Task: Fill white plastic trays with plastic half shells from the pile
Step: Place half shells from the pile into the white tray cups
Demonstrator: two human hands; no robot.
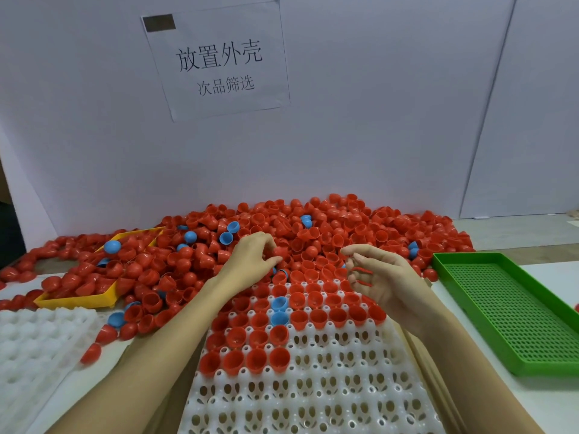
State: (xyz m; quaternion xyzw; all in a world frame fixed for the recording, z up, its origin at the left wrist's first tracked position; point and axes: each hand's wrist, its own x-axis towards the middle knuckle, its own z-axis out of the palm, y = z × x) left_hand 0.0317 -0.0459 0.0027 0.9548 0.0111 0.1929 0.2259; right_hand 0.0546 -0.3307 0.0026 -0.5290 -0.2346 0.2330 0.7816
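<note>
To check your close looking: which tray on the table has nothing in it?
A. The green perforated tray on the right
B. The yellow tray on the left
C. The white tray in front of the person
A: the green perforated tray shows only its bare mesh floor, while red shells lie in the yellow tray and the white tray.

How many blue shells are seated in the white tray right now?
2: both in the white tray, left of centre, one blue shell directly behind the other. The hands may hide more.
</note>
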